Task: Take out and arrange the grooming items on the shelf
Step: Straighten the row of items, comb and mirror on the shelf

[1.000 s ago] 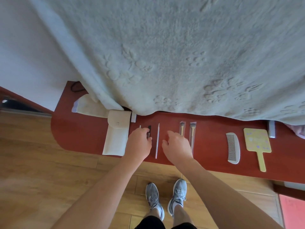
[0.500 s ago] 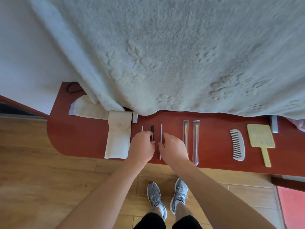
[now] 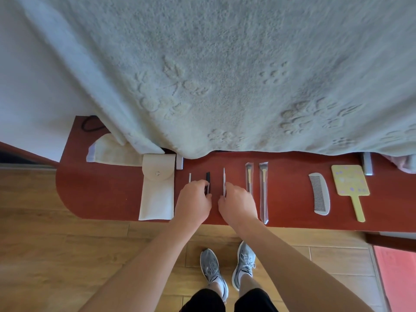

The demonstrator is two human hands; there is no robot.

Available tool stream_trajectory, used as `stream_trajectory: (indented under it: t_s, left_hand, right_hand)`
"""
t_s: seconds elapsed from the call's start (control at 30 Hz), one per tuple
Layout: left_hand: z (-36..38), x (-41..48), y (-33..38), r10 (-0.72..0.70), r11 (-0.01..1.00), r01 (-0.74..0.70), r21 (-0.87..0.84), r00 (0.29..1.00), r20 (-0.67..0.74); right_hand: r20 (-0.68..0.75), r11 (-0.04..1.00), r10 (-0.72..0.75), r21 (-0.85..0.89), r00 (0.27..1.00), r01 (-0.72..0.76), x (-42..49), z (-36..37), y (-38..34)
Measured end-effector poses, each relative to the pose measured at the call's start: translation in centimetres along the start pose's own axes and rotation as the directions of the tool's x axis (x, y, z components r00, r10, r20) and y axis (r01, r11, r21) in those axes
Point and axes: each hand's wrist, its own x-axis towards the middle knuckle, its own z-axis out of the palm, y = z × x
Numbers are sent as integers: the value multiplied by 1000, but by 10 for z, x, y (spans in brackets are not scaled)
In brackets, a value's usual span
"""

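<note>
Black tool [image 3: 208, 176] on red shelf [image 3: 101, 194], L hand [image 3: 194, 202] fingers curled onto its near end. R hand [image 3: 238, 204] fingers pinch thin metal tool [image 3: 224, 180]. White pouch [image 3: 157, 188] just left; wrapped brushes [image 3: 263, 190], comb [image 3: 319, 193], yellow mirror [image 3: 350, 180] to right.

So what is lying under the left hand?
Under the left hand, a thin white stick and a black tool poke out; their lower parts are covered.

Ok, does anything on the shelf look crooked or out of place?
Mostly no: the tools, brushes, comb and mirror lie in a neat parallel row. Only the cloth behind the pouch lies askew, partly under the blanket.
</note>
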Motion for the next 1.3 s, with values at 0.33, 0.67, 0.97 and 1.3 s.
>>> stream_trajectory:
  t_s: [0.33, 0.67, 0.97, 1.3]
  left_hand:
    - [15, -1, 20, 41, 999, -41, -6, 999, 28]
    - [25, -2, 37, 36, 999, -35, -22, 999, 22]
    - [29, -4, 46, 46, 998, -46, -40, 999, 6]
    - [32, -4, 50, 45, 998, -45, -35, 999, 6]
  right_hand:
    - [-2, 998, 52, -30, 999, -52, -4, -15, 18]
    - [21, 997, 80, -17, 997, -79, -4, -22, 30]
    - [25, 998, 55, -15, 998, -55, -3, -25, 35]
    - [34, 998, 50, -32, 998, -49, -5, -28, 37]
